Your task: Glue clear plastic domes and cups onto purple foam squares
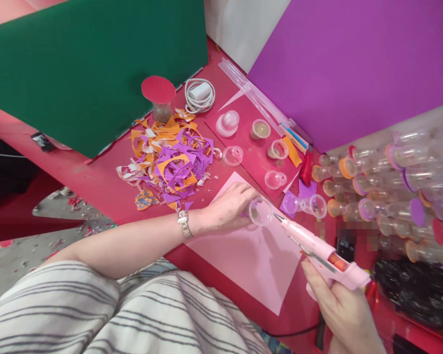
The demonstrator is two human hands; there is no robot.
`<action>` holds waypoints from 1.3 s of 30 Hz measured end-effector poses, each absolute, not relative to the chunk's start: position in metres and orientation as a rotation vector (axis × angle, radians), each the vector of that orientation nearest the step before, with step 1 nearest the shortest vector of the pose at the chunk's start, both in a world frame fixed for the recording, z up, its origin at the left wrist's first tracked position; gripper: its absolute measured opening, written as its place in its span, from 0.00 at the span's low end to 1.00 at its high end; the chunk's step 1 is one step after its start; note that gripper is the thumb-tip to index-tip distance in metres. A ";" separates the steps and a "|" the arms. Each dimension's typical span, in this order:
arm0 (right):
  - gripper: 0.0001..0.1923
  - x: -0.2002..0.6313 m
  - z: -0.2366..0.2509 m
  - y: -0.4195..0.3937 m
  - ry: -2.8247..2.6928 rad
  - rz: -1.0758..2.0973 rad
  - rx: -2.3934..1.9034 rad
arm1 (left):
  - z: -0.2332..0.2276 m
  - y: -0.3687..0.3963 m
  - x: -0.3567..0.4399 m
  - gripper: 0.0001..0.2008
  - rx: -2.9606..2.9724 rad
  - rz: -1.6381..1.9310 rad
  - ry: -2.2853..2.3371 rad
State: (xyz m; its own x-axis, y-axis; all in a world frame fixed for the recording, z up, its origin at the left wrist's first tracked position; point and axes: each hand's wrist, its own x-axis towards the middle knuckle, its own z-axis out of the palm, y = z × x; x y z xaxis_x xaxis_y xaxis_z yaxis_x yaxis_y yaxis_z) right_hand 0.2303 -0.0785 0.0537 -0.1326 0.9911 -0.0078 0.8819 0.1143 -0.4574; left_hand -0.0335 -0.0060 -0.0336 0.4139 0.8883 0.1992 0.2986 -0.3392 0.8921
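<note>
Pink plastic glue gun (319, 250) – gripped in the right hand (341, 305) – slants far-left, nozzle touching the small clear plastic cup (260, 212) the left hand (227, 206) pinches over the pale pink paper sheet (254, 260)

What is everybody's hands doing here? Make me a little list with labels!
left hand: holds a small clear cup on its side over the pink sheet
right hand: grips a pink glue gun, nozzle at the cup's rim
behind: pile of orange and purple paper scraps
right side: stack of clear cups with coloured discs
surface: red table
</note>
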 end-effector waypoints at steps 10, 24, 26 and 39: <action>0.18 0.229 0.048 -0.075 -2.022 0.550 -1.858 | -0.038 -0.004 -0.032 0.20 1.848 0.874 0.961; 0.16 0.229 0.052 -0.079 -2.110 0.503 -1.817 | -0.036 -0.005 -0.033 0.21 1.866 0.850 0.959; 0.18 0.230 0.052 -0.081 -2.127 0.460 -1.804 | -0.035 -0.006 -0.032 0.21 1.853 0.856 0.962; 0.20 0.237 0.050 -0.083 -2.075 0.501 -1.765 | -0.030 -0.007 -0.030 0.17 1.745 0.861 0.977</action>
State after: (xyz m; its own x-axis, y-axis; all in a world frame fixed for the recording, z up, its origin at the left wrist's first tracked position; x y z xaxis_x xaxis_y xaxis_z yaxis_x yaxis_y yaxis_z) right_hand 0.2366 -0.0835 0.0504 -0.1469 0.9879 0.0493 0.8564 0.1519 -0.4934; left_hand -0.0305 -0.0071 -0.0302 0.4383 0.8895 0.1291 0.2399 -0.2542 0.9369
